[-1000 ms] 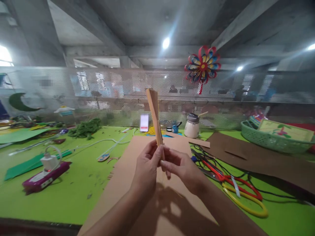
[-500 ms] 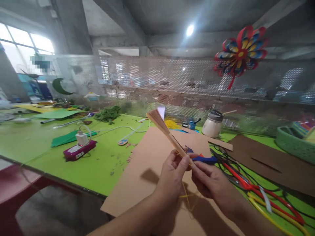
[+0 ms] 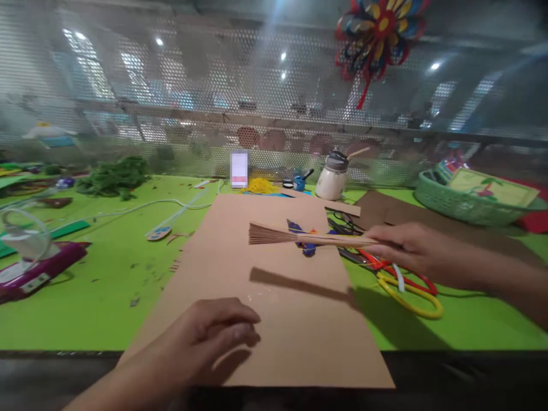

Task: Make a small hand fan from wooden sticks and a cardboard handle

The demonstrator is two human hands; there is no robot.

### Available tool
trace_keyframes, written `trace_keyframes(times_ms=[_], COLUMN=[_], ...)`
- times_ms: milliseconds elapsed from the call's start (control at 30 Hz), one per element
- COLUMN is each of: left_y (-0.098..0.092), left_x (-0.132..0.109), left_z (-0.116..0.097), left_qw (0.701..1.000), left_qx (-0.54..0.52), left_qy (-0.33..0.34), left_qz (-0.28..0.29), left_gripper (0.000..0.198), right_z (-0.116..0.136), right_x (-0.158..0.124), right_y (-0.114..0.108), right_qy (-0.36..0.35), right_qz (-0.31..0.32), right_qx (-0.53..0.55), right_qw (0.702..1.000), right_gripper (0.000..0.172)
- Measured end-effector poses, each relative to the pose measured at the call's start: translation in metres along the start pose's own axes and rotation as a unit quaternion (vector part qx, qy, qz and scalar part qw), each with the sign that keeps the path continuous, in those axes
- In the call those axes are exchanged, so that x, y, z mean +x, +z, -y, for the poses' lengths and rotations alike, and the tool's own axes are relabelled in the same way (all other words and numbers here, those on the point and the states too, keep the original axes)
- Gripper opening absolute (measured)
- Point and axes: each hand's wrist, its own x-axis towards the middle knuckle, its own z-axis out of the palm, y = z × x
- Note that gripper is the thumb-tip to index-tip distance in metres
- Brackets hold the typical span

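Observation:
My right hand (image 3: 406,244) pinches the handle end of a small broom-like piece (image 3: 274,234) of folded brown paper. It is held level above a large tan paper sheet (image 3: 222,279), its pleated flared end pointing left and its shadow on the sheet. Yellow strands show along its handle. Low over the near part of the sheet, my left hand (image 3: 225,328) holds nothing, its fingers loosely bent and apart from the thumb. Partly hidden behind the handle lies a small dark blue and orange thing (image 3: 307,249). Scissors with yellow (image 3: 417,308) and red handles lie below my right hand.
A jar of white stuff (image 3: 331,181) with a stick stands at the back, beside a small blue pot (image 3: 298,182). At right is a green basket (image 3: 462,200); at left, a purple power strip (image 3: 47,271) with a cord. Green moss-like clump (image 3: 113,176) lies behind.
My left hand has let go of the paper piece and come down left. My right hand has swung the piece from slanting to level and moved right. The view has turned right and down.

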Motion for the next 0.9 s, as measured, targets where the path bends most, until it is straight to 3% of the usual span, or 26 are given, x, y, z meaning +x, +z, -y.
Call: trace_keyframes(times_ms=[67,167,233,333,467,567,633,733,833,900], left_y=[-0.007,-0.016,-0.025,-0.043,-0.057,-0.055,-0.048,-0.032,-0.016,-0.01], left_x=[0.004,0.005,0.004,0.007,0.038,0.071,0.089,0.104,0.111,0.114], left_z=[0.009,0.012,0.006,-0.004,-0.007,-0.012,-0.019,-0.026,-0.025,-0.021], left_qw=[1.0,0.997,0.993,0.95,0.896,0.863,0.828,0.803,0.786,0.779], left_qx=[-0.015,-0.022,0.06,0.244,0.304,0.363,0.452,0.533,0.571,0.573], left_qy=[-0.009,-0.003,0.046,0.14,0.256,0.298,0.32,0.266,0.23,0.248], left_qz=[-0.023,-0.072,-0.094,-0.137,-0.199,-0.186,-0.091,-0.029,-0.048,-0.052], left_gripper=[0.03,0.032,0.028,0.018,0.019,0.022,0.021,0.018,0.014,0.018], right_z=[0.003,0.006,0.008,0.013,0.021,0.025,0.027,0.03,0.032,0.032], right_x=[0.01,0.024,0.029,0.031,0.033,0.038,0.04,0.041,0.042,0.043], right_y=[0.021,0.063,0.083,0.095,0.091,0.086,0.084,0.084,0.086,0.087], right_qy=[-0.017,-0.029,-0.03,-0.025,-0.01,-0.003,0.002,0.004,-0.003,-0.006], right_qz=[0.07,0.083,0.084,0.082,0.07,0.069,0.069,0.067,0.06,0.059], right_qx=[0.028,0.055,0.065,0.069,0.058,0.055,0.054,0.05,0.041,0.026], right_qw=[0.997,0.995,0.994,0.994,0.996,0.996,0.996,0.996,0.997,0.998], right_gripper=[0.037,0.033,0.032,0.032,0.031,0.03,0.031,0.035,0.035,0.033])
